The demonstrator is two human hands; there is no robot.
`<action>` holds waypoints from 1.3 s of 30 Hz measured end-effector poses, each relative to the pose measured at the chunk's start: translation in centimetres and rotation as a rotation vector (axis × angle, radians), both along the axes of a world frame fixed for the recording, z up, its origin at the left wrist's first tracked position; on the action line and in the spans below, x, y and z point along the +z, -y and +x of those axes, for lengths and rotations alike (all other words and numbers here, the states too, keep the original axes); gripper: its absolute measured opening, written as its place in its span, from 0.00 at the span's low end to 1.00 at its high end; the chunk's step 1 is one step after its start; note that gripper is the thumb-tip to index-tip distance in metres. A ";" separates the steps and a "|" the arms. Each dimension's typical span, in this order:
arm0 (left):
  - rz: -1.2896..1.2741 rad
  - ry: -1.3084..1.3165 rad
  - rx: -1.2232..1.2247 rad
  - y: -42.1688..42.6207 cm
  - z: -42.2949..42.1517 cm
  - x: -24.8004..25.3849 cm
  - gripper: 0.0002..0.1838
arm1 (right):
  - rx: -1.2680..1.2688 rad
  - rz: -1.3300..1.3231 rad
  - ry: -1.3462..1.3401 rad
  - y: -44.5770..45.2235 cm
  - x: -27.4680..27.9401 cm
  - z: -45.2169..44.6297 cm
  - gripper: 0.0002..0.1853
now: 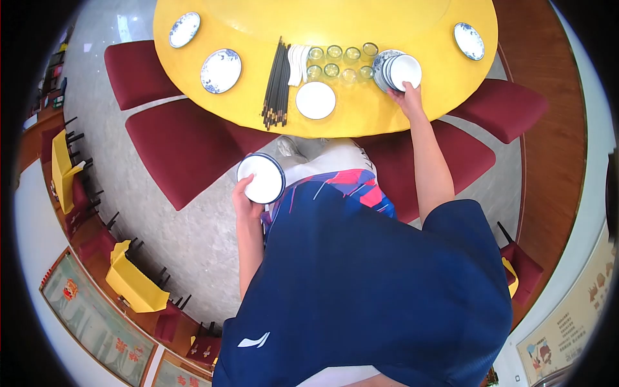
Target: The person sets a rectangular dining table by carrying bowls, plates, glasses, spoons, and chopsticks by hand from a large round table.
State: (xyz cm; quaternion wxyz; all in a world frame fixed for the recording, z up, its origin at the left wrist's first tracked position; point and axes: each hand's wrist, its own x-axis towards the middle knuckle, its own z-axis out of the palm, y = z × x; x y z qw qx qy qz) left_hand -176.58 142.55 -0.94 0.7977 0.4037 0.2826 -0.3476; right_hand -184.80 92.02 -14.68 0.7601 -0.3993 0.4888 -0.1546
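Note:
My left hand (245,197) is closed on the edge of a round white dish with a dark blue rim (264,179), held in front of my body away from the table. My thumb lies on its white face; whether more dishes sit under it I cannot tell. At the table's near right, my right hand (407,102) grips the rim of a small white bowl (406,69). That bowl leans on a stack of blue-patterned dishes (380,64). Left of the stack stand several clear glasses (352,55), and a plain white plate (316,100) lies near the table edge.
On the round yellow table (271,19) are black chopsticks (277,87), white spoons (296,64) and blue-patterned plates (221,71) around the rim. Dark red chairs (187,148) surround it. Yellow-covered tables (132,284) line the left wall.

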 end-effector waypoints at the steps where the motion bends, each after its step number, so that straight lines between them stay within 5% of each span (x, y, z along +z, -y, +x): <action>1: -0.011 0.003 -0.004 -0.2 0.2 0.0 0.31 | 0.005 0.019 0.032 -0.1 0.0 0.1 0.27; 26: 0.085 -0.061 0.067 -4.7 1.6 -0.7 0.23 | 0.131 0.017 -0.095 -12.7 0.2 -1.7 0.27; 33: 0.006 -0.084 -0.055 -3.6 2.8 -2.5 0.23 | 0.151 0.060 -0.331 -16.5 2.9 -3.9 0.38; 35: -0.005 -0.068 -0.130 -3.0 3.2 -3.1 0.29 | 0.346 0.106 -0.429 -19.4 3.7 -4.4 0.33; 39: -0.026 -0.065 -0.161 -2.0 3.6 -3.9 0.30 | 0.317 0.102 -0.265 -23.1 2.4 0.2 0.31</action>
